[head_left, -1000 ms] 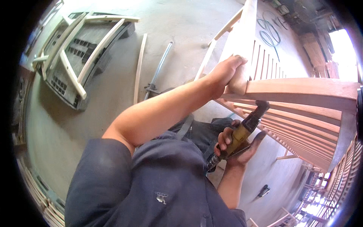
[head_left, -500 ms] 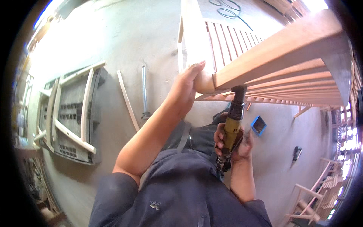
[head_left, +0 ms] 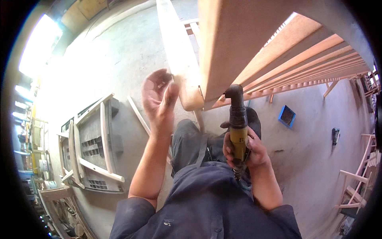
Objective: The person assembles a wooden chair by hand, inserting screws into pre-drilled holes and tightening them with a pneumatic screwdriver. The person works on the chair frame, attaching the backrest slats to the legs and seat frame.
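My right hand is wrapped round a yellow and black right-angle driver, held upright in front of my body. The driver's angled head is at the lower edge of a slatted wooden bench; I cannot tell whether its tip touches the wood. My left hand is raised, with curved fingers and thumb apart and nothing in it. It hovers just left of the bench's pale, rounded armrest, whose near end points toward me.
On the left, wooden frame pieces lie on a dark pallet. A loose wooden strip lies on the floor beside it. To the right are a blue tray with dark contents, a black tool and wooden chairs.
My left hand has let go of the armrest end and moved left, its fingers opening. The bench fills more of the view. The driver remains in my right hand near the bench's lower edge.
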Motion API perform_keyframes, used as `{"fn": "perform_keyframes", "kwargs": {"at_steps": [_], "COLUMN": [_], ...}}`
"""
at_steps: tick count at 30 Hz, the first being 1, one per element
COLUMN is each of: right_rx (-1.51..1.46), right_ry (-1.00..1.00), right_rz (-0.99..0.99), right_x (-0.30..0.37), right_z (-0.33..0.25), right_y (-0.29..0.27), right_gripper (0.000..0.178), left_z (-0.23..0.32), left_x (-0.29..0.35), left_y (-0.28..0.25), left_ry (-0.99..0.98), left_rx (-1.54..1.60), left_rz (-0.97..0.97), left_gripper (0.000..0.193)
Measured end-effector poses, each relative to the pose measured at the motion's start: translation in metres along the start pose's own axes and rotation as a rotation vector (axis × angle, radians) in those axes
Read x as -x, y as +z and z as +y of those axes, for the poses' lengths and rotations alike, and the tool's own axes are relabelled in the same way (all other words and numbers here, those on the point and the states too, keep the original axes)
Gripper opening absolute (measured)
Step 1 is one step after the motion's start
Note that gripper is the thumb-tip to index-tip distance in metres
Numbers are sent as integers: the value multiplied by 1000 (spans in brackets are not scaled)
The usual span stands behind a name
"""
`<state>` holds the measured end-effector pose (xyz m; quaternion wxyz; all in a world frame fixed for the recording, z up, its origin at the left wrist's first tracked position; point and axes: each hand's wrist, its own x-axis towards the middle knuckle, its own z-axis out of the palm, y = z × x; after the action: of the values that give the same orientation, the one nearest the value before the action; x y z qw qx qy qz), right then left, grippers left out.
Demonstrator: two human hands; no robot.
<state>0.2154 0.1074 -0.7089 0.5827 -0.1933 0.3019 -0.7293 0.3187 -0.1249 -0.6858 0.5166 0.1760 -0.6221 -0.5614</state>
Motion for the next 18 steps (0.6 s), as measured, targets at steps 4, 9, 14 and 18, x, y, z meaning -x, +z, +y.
{"fn": "perform_keyframes", "kwargs": {"at_steps": [4, 9, 14, 18], "right_rx": [26, 32, 48, 80], "right_ry": [14, 31, 9, 0], "right_rz": [18, 24, 1, -3], "right_x": [-1, -1, 0, 2], "right_z": [-3, 1, -1, -9], "right_y": [-6, -7, -6, -3], "right_gripper": [87, 92, 87, 76], "left_z": [18, 16, 8, 7], "left_x": [-41, -71, -69, -66], "left_y": [-6, 8, 14, 12], "left_ry": [311, 258, 216, 149], "left_rx": [-405, -296, -207, -143], "left_rz": [-408, -867, -840, -803], "left_gripper": [99, 88, 79, 81]}}
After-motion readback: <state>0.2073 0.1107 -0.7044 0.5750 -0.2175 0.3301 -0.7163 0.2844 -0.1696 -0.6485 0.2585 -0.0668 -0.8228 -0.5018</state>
